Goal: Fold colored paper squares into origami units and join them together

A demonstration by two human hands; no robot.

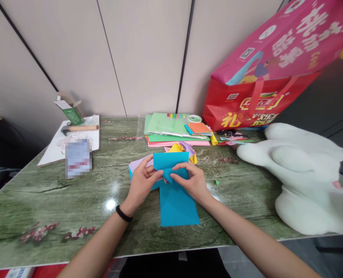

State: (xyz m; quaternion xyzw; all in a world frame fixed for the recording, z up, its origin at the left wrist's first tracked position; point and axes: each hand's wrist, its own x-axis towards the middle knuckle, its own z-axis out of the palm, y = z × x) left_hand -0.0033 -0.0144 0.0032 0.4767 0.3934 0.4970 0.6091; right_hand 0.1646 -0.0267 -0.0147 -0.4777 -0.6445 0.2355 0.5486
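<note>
One broad, green-patterned surface [50, 200] carries everything, with a stack of coloured paper [174, 127] at its back. Nearer the person, a blue strip [179, 208] lies flat; I cannot tell whether it joins the piece held above it. The left hand [142, 179] is mostly closed, its thumb brought toward curled fingers at the left side of the raised blue paper [171, 159]. The right hand [193, 181] has thumb and index finger drawn close together, pinching the same paper near its middle. That piece is between the hands, just above the strip, its upper part standing up toward the stack. It should be very light, stiff enough to keep a fold, but easy to crease or tear if pulled. Smooth faces may slip, so a light pinch close to an edge or fold looks safest. Smallest, a green scrap [217, 182] lies beyond the right hand, apart from it.
</note>
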